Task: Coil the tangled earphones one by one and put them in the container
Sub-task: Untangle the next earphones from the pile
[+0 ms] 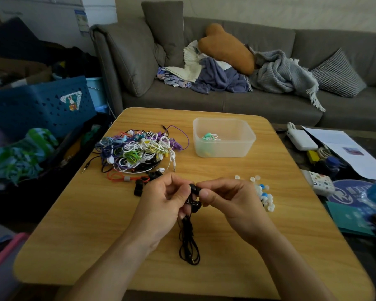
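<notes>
Sitting at a wood table (269, 213) in front of a grey sofa (226, 101), with the tangled pile (139, 148) far-left and the container (224, 137) far-right, nearer the right hand (228, 200). Both it and the left hand (163, 198) pinch the black earphones (189, 242) at the buds, fingers curled; cord hangs toward the body, loose loops on the table.

One head-worn wide-angle view looks forward and down, close over the desk (291, 213), facing the sofa (269, 101).

Black earphones (189, 240), translucent container (224, 146)
</notes>
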A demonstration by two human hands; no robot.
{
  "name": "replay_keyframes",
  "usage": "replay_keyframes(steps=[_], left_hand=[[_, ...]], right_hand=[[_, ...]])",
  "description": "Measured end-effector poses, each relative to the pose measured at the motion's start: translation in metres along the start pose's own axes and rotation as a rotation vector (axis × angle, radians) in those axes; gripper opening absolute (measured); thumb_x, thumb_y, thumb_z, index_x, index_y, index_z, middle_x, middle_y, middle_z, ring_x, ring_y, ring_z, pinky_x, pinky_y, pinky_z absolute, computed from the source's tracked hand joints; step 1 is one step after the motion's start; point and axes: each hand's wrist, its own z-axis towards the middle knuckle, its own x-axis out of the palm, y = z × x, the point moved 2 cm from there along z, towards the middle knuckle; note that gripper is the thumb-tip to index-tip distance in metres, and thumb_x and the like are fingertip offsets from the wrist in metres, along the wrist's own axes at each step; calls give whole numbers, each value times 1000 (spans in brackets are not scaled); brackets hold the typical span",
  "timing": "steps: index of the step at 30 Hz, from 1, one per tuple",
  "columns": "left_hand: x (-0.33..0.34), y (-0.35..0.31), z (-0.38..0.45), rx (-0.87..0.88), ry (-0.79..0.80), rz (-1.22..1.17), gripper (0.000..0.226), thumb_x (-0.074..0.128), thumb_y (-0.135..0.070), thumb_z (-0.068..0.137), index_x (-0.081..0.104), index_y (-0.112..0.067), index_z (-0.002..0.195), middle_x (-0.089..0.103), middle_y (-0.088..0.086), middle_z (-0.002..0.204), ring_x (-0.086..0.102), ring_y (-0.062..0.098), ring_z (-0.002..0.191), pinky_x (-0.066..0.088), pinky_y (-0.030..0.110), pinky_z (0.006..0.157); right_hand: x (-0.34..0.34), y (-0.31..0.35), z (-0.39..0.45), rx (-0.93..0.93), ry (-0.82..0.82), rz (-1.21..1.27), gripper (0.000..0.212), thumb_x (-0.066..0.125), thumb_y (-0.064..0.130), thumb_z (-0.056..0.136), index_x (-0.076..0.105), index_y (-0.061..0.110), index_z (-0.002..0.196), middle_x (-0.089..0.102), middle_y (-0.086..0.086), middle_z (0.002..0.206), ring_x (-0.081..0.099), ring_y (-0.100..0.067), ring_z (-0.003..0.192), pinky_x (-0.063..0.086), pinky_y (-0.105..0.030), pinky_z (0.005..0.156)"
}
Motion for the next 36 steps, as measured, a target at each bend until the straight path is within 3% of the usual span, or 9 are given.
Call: replay_keyframes(steps=[7, 13, 18, 20, 22, 24, 27, 31, 36], left_hand=[[1, 0, -3, -82, 92, -27, 15, 53, 2, 95, 56, -3, 82, 63, 9, 64, 52, 14, 47, 38, 22, 44], [-6, 1, -2, 4, 110, 103, 19, 56, 1, 93, 58, -11, 79, 66, 7, 65, 55, 14, 49, 41, 22, 45], [-9, -1, -1, 20, 136, 120, 16, 56, 2, 94, 57, -8, 82, 66, 10, 68, 55, 14, 50, 42, 24, 46], [-10, -1, -2, 31, 146, 120, 15, 56, 2, 93, 58, -8, 82, 66, 10, 68, 56, 14, 50, 43, 24, 46], [-11, -3, -1, 61, 146, 125, 16, 56, 3, 92, 58, -8, 82, 66, 10, 68, 56, 15, 50, 43, 23, 46], [-11, -5, -1, 99, 143, 137, 17, 56, 6, 92, 58, -8, 81, 65, 8, 66, 56, 14, 49, 44, 21, 46], [-9, -4, 0, 178, 112, 155, 19, 56, 9, 90, 58, -7, 79, 62, 7, 65, 55, 13, 51, 46, 22, 48], [-6, -1, -1, 282, 54, 180, 19, 58, 9, 89, 60, -7, 79, 63, 3, 65, 56, 18, 54, 50, 28, 52], [-3, -2, 1, 274, 24, 167, 25, 58, 9, 89, 59, -12, 77, 64, 1, 63, 57, 16, 52, 46, 20, 50]], right_hand=[[-3, -3, -2, -37, 44, -35, 17, 73, 11, 78, 76, 3, 92, 77, -9, 90, 74, -22, 89, 56, -28, 79], [1, -8, -3, 0, 35, 15, 16, 73, 12, 78, 76, 4, 91, 76, -7, 83, 71, -16, 81, 54, -23, 74], [4, -10, -4, 39, 33, 84, 13, 72, 15, 80, 76, 6, 89, 73, -8, 79, 65, -20, 79, 53, -27, 77], [5, -11, -4, 57, 35, 135, 14, 77, 19, 80, 77, 7, 88, 73, -13, 81, 64, -26, 82, 54, -35, 80], [9, -15, -2, 99, 50, 236, 27, 82, 23, 79, 76, 2, 93, 70, -26, 89, 59, -38, 87, 49, -51, 88], [13, -19, -2, 172, 62, 377, 41, 84, 19, 74, 70, -8, 100, 66, -31, 96, 54, -43, 91, 43, -56, 92], [17, -21, -2, 252, 76, 532, 43, 79, 7, 77, 61, -19, 106, 63, -32, 101, 57, -44, 91, 47, -48, 92], [19, -16, -4, 334, 91, 650, 16, 66, -2, 81, 70, -10, 95, 70, -22, 93, 68, -36, 83, 57, -35, 79], [16, -14, -6, 238, -29, 444, 23, 75, 11, 80, 74, -4, 97, 71, -26, 96, 67, -38, 84, 54, -41, 85]])
